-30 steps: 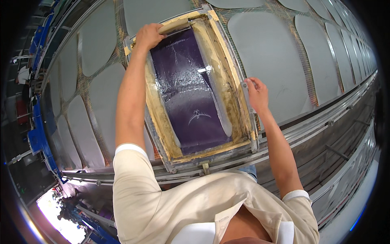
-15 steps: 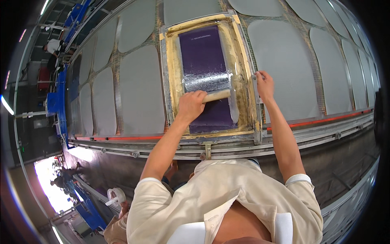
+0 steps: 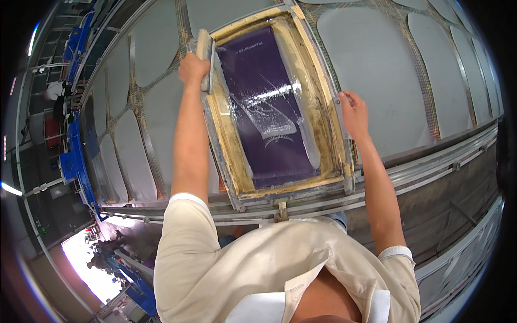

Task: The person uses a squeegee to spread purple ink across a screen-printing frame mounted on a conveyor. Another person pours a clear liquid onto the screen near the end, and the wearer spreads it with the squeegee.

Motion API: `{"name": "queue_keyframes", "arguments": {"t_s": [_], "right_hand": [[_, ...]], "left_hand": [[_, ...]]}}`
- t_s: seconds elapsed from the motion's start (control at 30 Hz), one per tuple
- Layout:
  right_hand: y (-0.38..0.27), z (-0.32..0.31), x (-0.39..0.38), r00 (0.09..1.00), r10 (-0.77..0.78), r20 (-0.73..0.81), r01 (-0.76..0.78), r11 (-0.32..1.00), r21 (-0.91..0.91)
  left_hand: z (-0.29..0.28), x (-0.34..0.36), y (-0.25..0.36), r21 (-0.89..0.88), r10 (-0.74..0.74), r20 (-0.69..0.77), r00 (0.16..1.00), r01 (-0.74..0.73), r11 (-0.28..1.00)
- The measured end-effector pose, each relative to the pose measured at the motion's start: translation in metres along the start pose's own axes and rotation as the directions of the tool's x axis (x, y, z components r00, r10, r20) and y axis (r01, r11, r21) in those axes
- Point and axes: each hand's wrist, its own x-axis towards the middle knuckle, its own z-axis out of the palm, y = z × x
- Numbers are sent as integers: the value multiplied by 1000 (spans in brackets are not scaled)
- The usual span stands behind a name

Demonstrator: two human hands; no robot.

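A screen-printing frame (image 3: 335, 153) with yellowed, taped edges lies on the long table in front of me. Its purple mesh (image 3: 242, 62) carries wet, glossy streaks and a small pale design. My left hand (image 3: 194, 69) is closed round a squeegee (image 3: 203, 46) with a pale wooden handle, held upright at the left rim of the frame, off the mesh. At the right rim, the bent fingers of my right hand (image 3: 354, 114) grip the frame's metal side bar (image 3: 338, 103).
Grey rounded fabric panels (image 3: 371, 70) cover the table on both sides, with patterned strips between them. A metal rail (image 3: 420, 167) runs along the near edge. Blue machinery (image 3: 70, 167) stands at the far left, near a person in a light top (image 3: 55, 90).
My left hand has carried the squeegee from the middle of the mesh to the left rim and turned it upright. My right hand stays at the side bar. The view has tilted slightly.
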Motion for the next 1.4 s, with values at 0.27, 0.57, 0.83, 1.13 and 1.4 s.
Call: {"name": "queue_keyframes", "arguments": {"t_s": [0.27, 0.57, 0.83, 1.13, 1.4], "right_hand": [[4, 2, 8, 1000, -19, 13, 19, 1000, 12], [-5, -1, 6, 999, -37, 7, 37, 999, -12], [3, 2, 18, 994, -111, -10, 111, 993, -51], [5, 3, 9, 997, -74, -23, 72, 994, -82], [3, -1, -1, 997, -58, -60, 56, 998, -28]], "left_hand": [[-3, -99, -15, 5, 190, 102, 976, -192, 981], [-7, -364, -37, -311, 543, 120, 831, -487, 816], [9, -468, -40, -112, 697, -84, 712, -702, 703], [-39, -279, -4, -320, 736, -6, 677, -698, 640], [17, 6, 118, -119, 689, -168, 705, -709, 696]]}}
